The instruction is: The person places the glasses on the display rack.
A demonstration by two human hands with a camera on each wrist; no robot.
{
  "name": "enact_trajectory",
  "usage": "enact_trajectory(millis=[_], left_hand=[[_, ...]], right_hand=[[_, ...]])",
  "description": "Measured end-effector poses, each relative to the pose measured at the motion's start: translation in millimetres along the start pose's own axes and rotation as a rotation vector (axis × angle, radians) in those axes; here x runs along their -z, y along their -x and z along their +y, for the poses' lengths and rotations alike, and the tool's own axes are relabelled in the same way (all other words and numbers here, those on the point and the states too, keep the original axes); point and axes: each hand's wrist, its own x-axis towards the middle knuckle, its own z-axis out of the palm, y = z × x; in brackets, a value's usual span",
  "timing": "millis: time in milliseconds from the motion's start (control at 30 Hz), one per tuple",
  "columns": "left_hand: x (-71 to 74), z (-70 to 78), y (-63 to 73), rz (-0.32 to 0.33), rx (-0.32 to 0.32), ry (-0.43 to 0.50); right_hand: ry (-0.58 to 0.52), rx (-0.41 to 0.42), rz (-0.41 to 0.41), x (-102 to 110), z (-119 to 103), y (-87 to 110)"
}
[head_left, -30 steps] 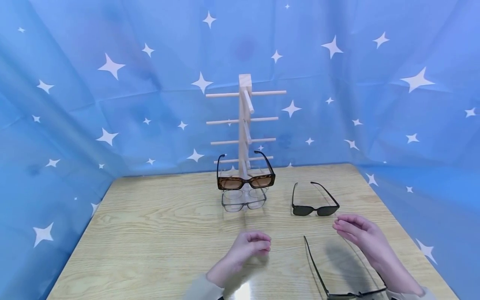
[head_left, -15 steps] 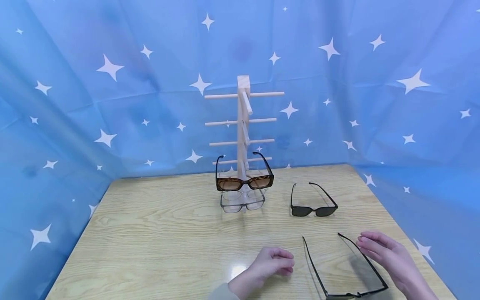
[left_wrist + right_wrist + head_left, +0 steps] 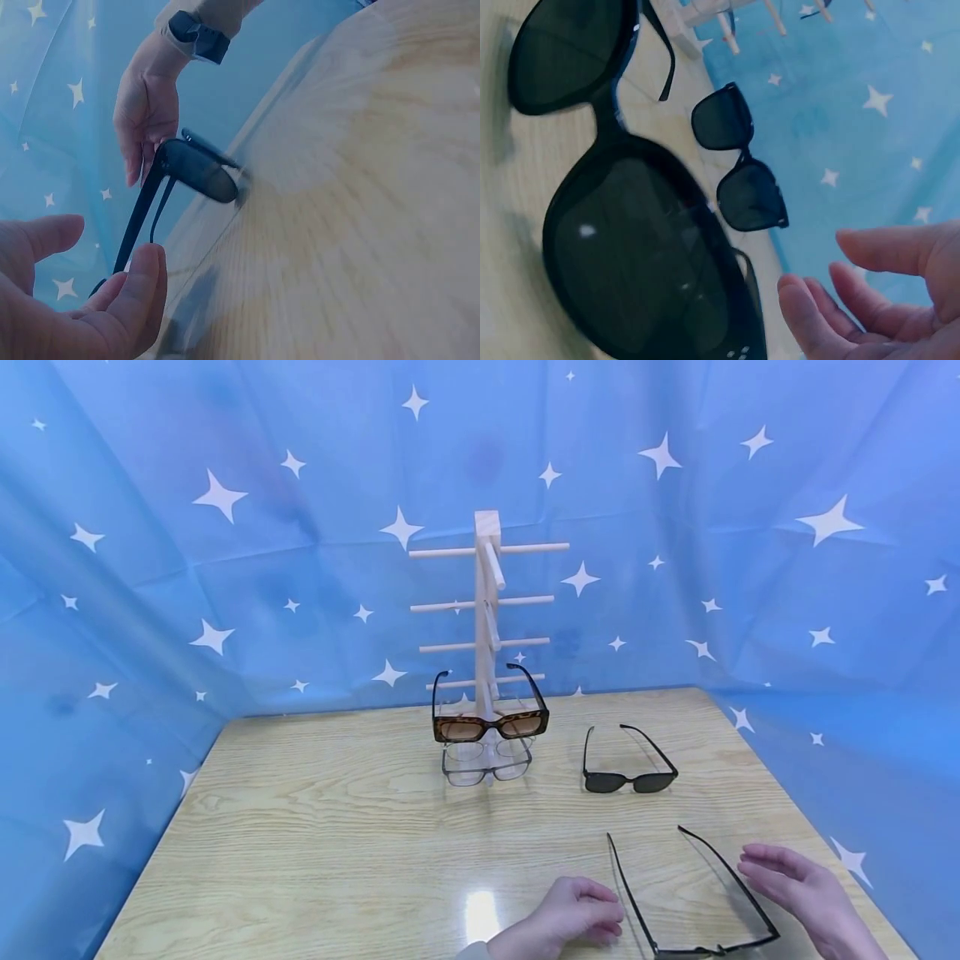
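Black sunglasses [image 3: 690,953] rest on the table near its front edge, arms spread and pointing away from me; their dark lenses [image 3: 641,240] loom large in the right wrist view. My left hand [image 3: 573,914] is just left of their left arm, thumb and fingers apart and holding nothing. On the other side, my right hand [image 3: 802,897] hovers beside the right arm, fingers loosely bent, with a gap between thumb and fingertips [image 3: 795,292]. Farther back lies a second pair of black sunglasses [image 3: 630,782], untouched.
A wooden glasses rack [image 3: 486,610] with several pegs stands at the back middle. Tortoiseshell sunglasses [image 3: 491,727] hang low on it, above clear-lensed glasses [image 3: 486,774]. The wooden table [image 3: 300,827] ends at a blue star-print curtain [image 3: 337,485].
My left hand has moved right, up to the near sunglasses. My right hand has drawn back toward me and outward, alongside their right arm. The glasses have stayed in place.
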Motion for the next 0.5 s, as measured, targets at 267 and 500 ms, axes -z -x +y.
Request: enact_trajectory(millis=[267,500], left_hand=[[-12.8,-1.9,-3.2,0.007,-0.009,0.059],[-22.5,-3.1,-7.9,0.046,-0.002,0.080]], right_hand=[[0.148,-0.101,-0.072,4.1,-1.4,2.7],[0.149,-0.093,-0.123,9.0,6.6,-1.5]])
